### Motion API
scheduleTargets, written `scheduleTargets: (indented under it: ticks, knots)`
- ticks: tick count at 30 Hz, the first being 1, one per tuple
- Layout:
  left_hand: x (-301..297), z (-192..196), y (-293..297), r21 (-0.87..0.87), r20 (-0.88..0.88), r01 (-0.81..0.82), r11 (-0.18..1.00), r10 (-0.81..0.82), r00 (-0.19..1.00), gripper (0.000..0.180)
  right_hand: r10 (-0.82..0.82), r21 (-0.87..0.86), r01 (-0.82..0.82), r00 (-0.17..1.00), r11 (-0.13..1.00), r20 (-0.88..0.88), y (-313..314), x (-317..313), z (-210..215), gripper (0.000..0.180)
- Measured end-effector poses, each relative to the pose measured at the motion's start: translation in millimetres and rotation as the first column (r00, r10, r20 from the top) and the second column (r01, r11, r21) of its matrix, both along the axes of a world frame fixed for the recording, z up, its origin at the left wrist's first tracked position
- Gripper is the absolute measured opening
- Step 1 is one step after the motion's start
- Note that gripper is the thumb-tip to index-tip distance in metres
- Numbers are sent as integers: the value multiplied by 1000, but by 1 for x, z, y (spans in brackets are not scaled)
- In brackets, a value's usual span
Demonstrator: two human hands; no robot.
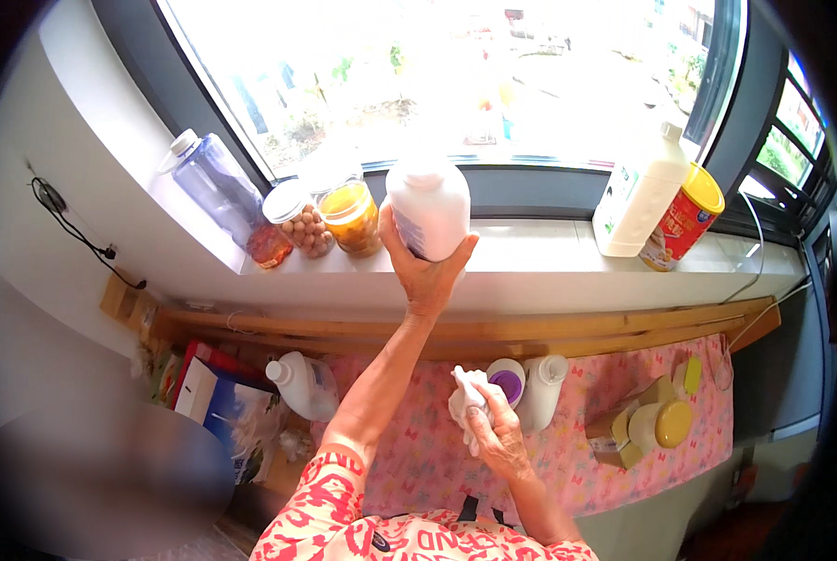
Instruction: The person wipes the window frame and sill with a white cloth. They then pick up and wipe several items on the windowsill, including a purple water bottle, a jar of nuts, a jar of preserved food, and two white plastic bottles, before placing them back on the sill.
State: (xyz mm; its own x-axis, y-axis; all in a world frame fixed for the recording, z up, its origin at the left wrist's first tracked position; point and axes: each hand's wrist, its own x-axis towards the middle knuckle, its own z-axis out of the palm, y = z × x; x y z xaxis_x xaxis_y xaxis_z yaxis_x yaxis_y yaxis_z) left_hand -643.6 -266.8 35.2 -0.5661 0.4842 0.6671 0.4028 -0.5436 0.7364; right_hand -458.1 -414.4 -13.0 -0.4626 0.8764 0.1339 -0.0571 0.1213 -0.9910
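The right hand (495,432) is closed around a white cloth (464,397), low over the pink table (615,467). At its 1 o'clock stands a purple-topped tub (506,381), with a white bottle (542,388) touching it. Farther off, the left hand (428,271) grips a white jar (429,208), holding it above the windowsill (531,257), beside an orange jar (350,217).

The person wears a short-sleeved top (362,524) patterned in red and pale cream, forearms bare.
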Motion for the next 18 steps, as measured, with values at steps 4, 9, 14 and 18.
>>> scheduleTargets:
  ticks: [4, 9, 14, 18]
  knots:
    - [-3, 6, 20, -22, 34, 6, 1000, -5, 999, 99, 41, -170, -44, 999, 984, -22, 7, 11, 5, 37]
    - [-21, -11, 38, -32, -133, -223, 974, 217, 967, 103, 84, -150, -85, 996, 985, -13, 10, 18, -13, 36]
    - [6, -25, 19, 39, -341, -395, 918, 384, 858, 95, 98, -255, -110, 993, 961, -61, 11, 24, -15, 36]
    - [1, -45, 22, -48, -271, -390, 920, 363, 891, 92, 73, -285, -88, 995, 954, -63, 12, 32, -27, 36]
